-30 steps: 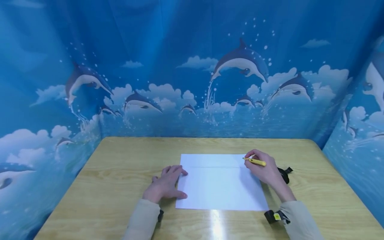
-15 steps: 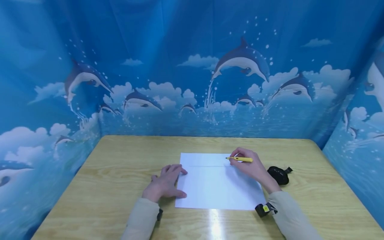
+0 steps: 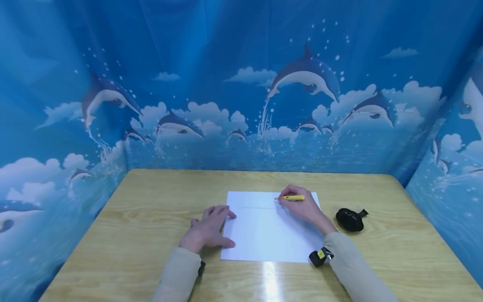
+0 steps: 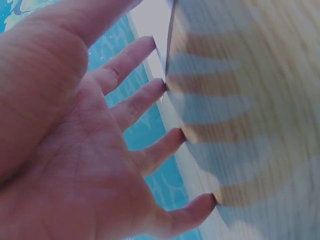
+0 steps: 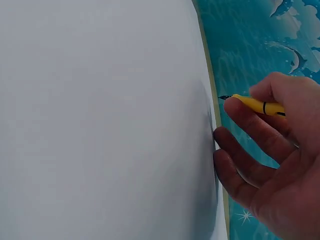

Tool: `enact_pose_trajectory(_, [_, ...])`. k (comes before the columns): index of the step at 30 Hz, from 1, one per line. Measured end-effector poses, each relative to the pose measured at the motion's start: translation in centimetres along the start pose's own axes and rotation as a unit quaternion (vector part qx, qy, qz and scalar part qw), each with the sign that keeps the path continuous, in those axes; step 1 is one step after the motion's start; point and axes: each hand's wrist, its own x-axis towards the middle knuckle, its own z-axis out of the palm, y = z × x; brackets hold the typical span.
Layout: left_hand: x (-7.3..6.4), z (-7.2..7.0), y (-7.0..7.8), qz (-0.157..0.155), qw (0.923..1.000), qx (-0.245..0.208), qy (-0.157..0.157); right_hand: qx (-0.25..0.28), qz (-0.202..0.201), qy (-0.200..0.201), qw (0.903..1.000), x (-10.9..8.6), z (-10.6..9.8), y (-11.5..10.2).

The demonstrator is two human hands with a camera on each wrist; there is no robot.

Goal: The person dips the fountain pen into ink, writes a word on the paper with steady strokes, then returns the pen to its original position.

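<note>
A white sheet of paper (image 3: 260, 235) lies on the table with a thin line drawn across its upper part. My right hand (image 3: 303, 207) pinches a yellow fountain pen (image 3: 294, 197) between thumb and fingers, over the sheet's upper part. The right wrist view shows the pen's dark nib (image 5: 225, 97) pointing away from the fingers. At the sheet's left edge rests my left hand (image 3: 209, 230), its fingers spread and its thumb on the paper. In the left wrist view, the fingertips (image 4: 212, 197) of that hand come down on the wooden surface and by the paper's edge.
A small black pouch-like object (image 3: 350, 220) with a short tab lies right of the paper. The wooden table (image 3: 151, 197) ends at the back against a blue dolphin-print curtain (image 3: 211, 84), which also hangs at both sides. Each wrist wears a black camera.
My right hand with the fountain pen has moved left along the upper part of the sheet, uncovering the black object and the paper's right edge. The left hand has stayed in place.
</note>
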Motion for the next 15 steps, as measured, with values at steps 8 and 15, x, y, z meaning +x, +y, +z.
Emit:
enact_pose_trajectory(8, [-0.2, 0.0, 0.1, 0.002, 1.0000, 0.002, 0.005, -0.028, 0.017, -0.003, 0.9995, 1.0, 0.2, -0.2])
enact_pose_trajectory(15, [-0.2, 0.1, 0.1, 0.005, 1.0000, 0.001, 0.005, -0.030, 0.024, -0.007, 0.9992, 1.2, 0.3, -0.2])
